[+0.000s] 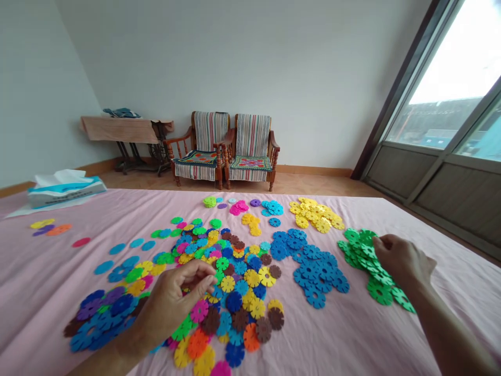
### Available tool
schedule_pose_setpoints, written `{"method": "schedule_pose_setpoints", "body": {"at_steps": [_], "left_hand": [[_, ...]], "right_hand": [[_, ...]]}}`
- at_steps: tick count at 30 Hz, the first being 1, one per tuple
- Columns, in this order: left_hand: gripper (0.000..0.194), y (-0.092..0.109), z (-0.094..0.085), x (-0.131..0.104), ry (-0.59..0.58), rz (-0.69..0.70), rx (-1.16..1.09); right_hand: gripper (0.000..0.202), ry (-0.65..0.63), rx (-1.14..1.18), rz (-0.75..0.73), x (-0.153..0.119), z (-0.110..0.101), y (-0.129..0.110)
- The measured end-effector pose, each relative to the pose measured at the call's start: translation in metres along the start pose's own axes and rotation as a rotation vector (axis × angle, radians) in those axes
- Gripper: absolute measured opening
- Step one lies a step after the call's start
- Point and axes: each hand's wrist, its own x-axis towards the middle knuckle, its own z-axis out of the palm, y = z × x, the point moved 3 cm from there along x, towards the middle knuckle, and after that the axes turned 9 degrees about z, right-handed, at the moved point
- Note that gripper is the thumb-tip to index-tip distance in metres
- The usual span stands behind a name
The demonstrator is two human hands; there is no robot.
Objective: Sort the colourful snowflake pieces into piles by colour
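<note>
Clock face centred on the view. Noted first, across the lower half: pink cloth (305, 339). On it, from 6 to 8: mixed heap (227, 284) of notched discs, many colours overlapping. Between 4 and 5: blue pile (324, 271). At 4: green pile (354, 250). Between 3 and 4: yellow pile (313, 213). Judged partway along: several single-colour groups formed, a large share of discs in the mixed heap. At 7, over that heap: left hand (172, 295), reaching in from below, palm partly turned inward, fingers curled, thumb and fingertips close together; cannot tell whether gripping a disc. Toward 4, at the far edge of the green pile: right hand (403, 261), back upward, wrist bent, fingers bent down onto or just above the green discs; grasp hidden, cannot tell. Smaller, near 6, toward the cloth's far edge: turquoise cluster (273, 208), then magenta cluster (238, 208). Smallest, between 8 and 9: lone red disc (81, 242).
</note>
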Motion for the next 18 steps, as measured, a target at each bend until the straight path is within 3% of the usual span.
{"method": "schedule_pose_setpoints", "body": {"at_steps": [6, 11, 15, 18], "left_hand": [[0.018, -0.006, -0.006, 0.003, 0.020, -0.001, 0.024], [0.020, -0.003, -0.023, 0.008, 0.001, -0.016, 0.107], [0.020, 0.009, -0.041, 0.008, -0.226, 0.065, 0.279], [0.052, 0.015, -0.039, -0.001, -0.490, 0.175, 0.332]], "right_hand": [[0.045, -0.057, -0.082, 0.099, 0.007, 0.012, 0.022], [0.047, 0.009, -0.095, 0.072, 0.004, 0.010, 0.015], [0.046, 0.060, -0.077, -0.029, -0.005, 0.009, -0.005], [0.042, 0.035, -0.063, -0.077, -0.010, 0.013, -0.016]]}}
